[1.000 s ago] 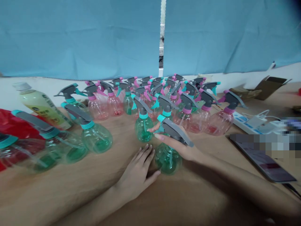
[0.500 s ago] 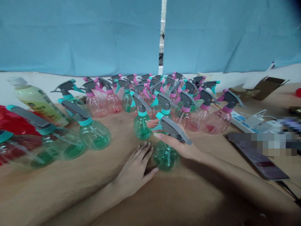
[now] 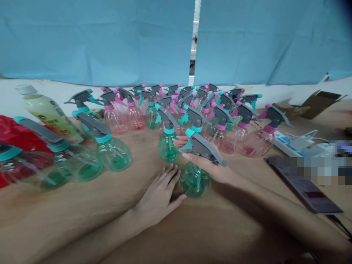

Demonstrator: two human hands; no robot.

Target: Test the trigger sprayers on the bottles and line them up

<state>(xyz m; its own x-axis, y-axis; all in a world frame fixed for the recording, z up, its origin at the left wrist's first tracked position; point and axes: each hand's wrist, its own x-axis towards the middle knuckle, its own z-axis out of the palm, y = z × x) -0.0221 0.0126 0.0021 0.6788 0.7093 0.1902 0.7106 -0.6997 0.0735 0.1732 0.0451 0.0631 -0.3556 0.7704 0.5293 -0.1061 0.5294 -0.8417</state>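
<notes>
My right hand (image 3: 211, 167) is wrapped round the neck of a green spray bottle (image 3: 195, 180), just under its grey trigger head (image 3: 205, 147) with a teal nozzle. The bottle stands on the wooden table (image 3: 176, 234). My left hand (image 3: 161, 196) lies flat on the table with its fingers stretched out, its thumb and fingertips at the bottle's left side. Another green spray bottle (image 3: 168, 143) stands just behind.
Several pink and green spray bottles (image 3: 220, 121) crowd the back of the table. More green ones (image 3: 110, 148) and a pale drink bottle (image 3: 52, 119) stand at the left by a red bag (image 3: 19, 137). A phone (image 3: 308, 189), power strip (image 3: 297, 145) and cardboard box (image 3: 319, 102) lie right.
The view has shifted slightly. Both hands and the held bottle keep nearly the same pose.
</notes>
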